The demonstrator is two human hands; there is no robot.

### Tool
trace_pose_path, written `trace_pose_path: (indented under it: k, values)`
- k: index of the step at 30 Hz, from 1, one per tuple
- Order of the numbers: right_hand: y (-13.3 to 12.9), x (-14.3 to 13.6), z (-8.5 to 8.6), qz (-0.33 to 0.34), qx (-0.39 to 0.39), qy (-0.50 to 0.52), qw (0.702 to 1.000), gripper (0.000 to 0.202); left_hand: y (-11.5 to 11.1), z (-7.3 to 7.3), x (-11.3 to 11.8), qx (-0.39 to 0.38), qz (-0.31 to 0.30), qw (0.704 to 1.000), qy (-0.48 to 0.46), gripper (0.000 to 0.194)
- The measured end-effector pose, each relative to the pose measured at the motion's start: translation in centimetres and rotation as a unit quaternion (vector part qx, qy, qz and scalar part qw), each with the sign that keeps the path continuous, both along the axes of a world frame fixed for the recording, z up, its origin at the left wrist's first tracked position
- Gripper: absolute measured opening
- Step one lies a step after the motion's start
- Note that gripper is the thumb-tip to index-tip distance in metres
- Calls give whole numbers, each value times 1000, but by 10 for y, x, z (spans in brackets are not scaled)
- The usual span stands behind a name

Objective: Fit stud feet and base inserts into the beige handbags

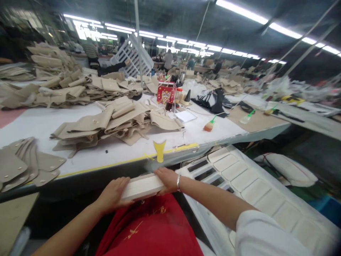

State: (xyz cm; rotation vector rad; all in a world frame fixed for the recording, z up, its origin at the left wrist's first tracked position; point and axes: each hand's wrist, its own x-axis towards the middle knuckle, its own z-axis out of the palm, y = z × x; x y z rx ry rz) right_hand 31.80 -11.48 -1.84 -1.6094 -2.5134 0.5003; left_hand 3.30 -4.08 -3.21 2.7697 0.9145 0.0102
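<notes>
Between my hands, close to my body, is a stack of cream-white flat pieces (143, 187). My left hand (115, 191) grips its left end, with the thumb below and the fingers on top. At the other end my right hand (167, 180), with a silver bracelet on its wrist, is closed round it. To the right, a white slatted rack (194, 205) carries rows of similar cream pieces (255, 192). Some slats at its far left corner lie bare. A yellow forked piece (160, 150) sits at the table edge just beyond my hands.
The white-topped table (128, 153) runs across in front, piled with beige cut panels (106, 119). A red box (165, 93), a brown glue bottle (209, 125) and a clear bottle (246, 117) stand on it. A white sack (290, 169) lies beyond the rack. People work far back.
</notes>
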Motion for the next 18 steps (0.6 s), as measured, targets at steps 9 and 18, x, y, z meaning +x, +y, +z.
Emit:
trace_pose_path:
  k: [9, 18]
  values:
    - [13, 7, -9, -34, -26, 44, 998, 97, 34, -27, -29, -177, 87, 980, -39, 88]
    - [39, 38, -49, -36, -121, 101, 987, 79, 41, 35, -8, -117, 0, 991, 60, 77]
